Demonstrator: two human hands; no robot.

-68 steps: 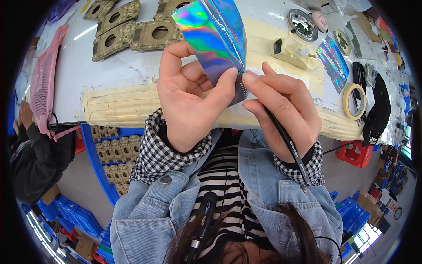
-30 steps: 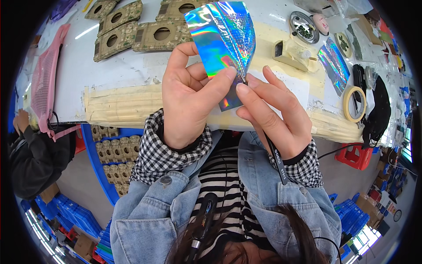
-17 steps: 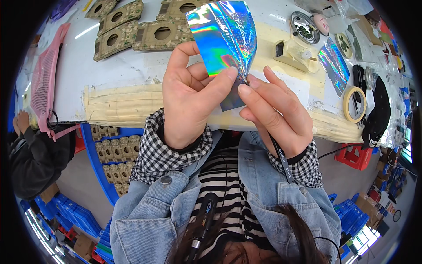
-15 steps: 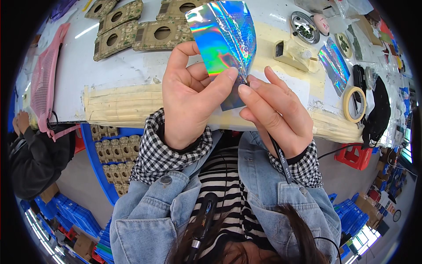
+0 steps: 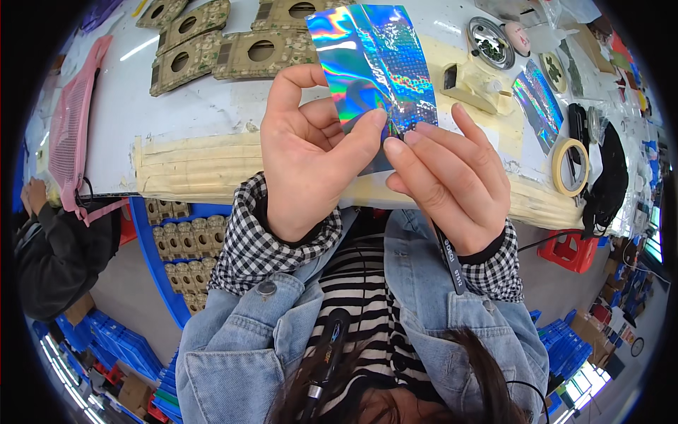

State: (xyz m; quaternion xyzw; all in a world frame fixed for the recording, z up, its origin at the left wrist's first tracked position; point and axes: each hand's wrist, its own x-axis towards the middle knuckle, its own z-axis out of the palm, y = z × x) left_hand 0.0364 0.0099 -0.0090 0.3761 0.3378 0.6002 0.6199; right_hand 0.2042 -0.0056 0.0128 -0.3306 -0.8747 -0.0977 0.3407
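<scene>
Two bare hands meet at an iridescent sheet [image 5: 374,63] held up above the surface [image 5: 198,120]. The left hand [image 5: 307,152] pinches its lower part, thumb in front and other fingers curled at its left edge. The right hand [image 5: 455,180] is closed around a slim black tool [image 5: 452,261], index and middle fingertips just beside the left thumb; the tool's tip is hard to make out. Beyond, camouflage panels [image 5: 272,56] with round holes lie at the upper left. To the right sit a tan tape roll [image 5: 556,166], a second iridescent sheet [image 5: 539,106] and a metal dish [image 5: 472,39] bearing small green pieces. A pink mesh bag [image 5: 74,120] rests far left.
</scene>
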